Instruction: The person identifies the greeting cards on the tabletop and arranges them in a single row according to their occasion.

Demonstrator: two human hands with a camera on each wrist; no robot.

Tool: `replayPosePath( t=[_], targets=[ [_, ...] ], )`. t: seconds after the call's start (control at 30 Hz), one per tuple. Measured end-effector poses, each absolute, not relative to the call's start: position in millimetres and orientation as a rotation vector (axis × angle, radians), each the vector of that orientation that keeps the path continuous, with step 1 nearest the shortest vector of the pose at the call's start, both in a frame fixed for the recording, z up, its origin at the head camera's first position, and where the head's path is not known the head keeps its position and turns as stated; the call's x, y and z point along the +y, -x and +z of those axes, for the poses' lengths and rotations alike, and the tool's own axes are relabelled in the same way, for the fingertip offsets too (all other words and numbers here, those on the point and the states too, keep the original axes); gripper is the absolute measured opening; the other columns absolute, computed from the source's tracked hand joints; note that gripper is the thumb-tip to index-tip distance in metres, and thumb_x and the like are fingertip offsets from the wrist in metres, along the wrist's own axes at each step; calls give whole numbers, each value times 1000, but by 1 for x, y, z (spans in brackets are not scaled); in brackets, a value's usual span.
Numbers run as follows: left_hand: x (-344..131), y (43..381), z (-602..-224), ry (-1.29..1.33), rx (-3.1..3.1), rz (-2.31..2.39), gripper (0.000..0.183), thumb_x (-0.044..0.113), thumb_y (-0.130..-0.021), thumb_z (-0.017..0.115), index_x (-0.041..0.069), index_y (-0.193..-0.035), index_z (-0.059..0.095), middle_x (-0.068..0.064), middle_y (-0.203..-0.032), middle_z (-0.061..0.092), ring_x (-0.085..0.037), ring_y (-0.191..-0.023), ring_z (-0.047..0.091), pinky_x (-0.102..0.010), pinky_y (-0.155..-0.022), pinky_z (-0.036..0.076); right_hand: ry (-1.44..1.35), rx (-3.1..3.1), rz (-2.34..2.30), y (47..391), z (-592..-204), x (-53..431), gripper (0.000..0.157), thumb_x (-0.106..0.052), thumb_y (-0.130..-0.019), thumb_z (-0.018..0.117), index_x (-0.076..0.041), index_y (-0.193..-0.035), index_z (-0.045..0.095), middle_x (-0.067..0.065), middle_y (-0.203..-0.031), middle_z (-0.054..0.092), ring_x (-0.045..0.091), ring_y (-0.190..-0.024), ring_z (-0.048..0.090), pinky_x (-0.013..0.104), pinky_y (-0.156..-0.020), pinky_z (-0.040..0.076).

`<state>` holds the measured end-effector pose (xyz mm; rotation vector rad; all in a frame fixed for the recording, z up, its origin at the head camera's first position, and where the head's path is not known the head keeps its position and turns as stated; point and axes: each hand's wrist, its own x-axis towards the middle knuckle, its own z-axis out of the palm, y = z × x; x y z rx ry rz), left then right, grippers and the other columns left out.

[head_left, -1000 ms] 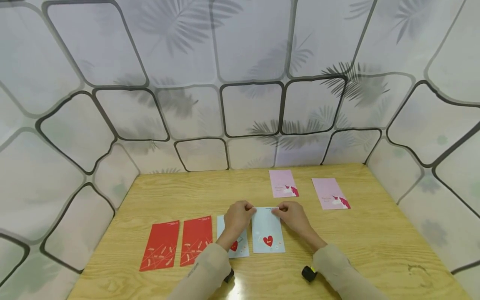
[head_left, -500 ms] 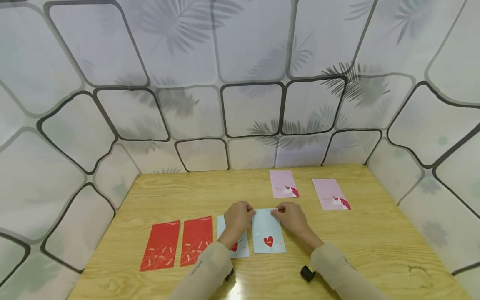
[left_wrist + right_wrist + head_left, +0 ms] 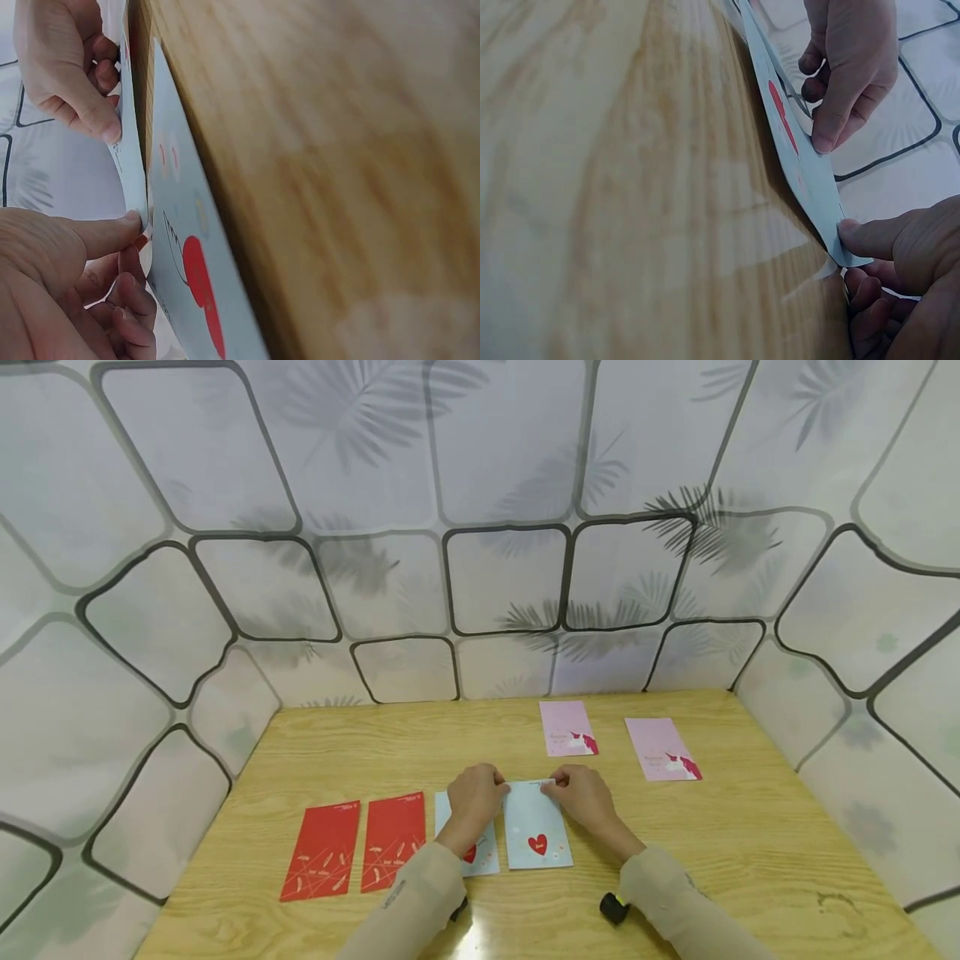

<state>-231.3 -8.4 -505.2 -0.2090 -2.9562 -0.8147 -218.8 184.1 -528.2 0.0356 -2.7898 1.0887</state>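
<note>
A light blue envelope (image 3: 531, 818) with a red heart lies in front of me, its far edge between both hands. My left hand (image 3: 475, 795) pinches the far left corner between thumb and fingers. At the far right corner, my right hand (image 3: 587, 795) pinches in the same way. The right wrist view shows the thumb on top of the envelope (image 3: 810, 176) and the fingers underneath. A second light blue envelope (image 3: 487, 853) with a heart lies just left of it, partly covered by my left hand and forearm. In the left wrist view this second envelope (image 3: 176, 195) is nearest.
Two red envelopes (image 3: 322, 847) with gold marks lie on the wooden table (image 3: 360, 743) at the left. Two pink envelopes (image 3: 564, 727) with unicorns lie at the back right. A patterned curtain (image 3: 502, 581) closes off the back and sides.
The far edge of the held light blue envelope has shifted very slightly toward me, with both hands still pinching its corners. The other envelopes stay where they were.
</note>
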Motion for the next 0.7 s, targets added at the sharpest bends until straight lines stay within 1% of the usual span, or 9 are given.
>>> replayPosePath(
  t=[0.3, 0.7],
  targets=[
    [-9, 234, -508, 218, -2951, -763, 14, 20, -89, 83, 15, -79, 74, 3, -77, 70, -13, -62, 58, -33, -57, 49, -39, -2776, 1074, 219, -530, 184, 18, -19, -85, 86, -6, -88, 73, -2, -73, 63, 13, -66, 54, 30, -61, 46],
    [-8, 235, -509, 219, -2938, -757, 12, 18, -88, 83, 13, -80, 75, 1, -79, 71, -15, -66, 62, -37, -62, 53, -42, -2784, 1003, 218, -530, 183, 21, -17, -84, 86, -4, -93, 72, 0, -79, 64, 14, -72, 56, 33, -66, 49]
  ],
)
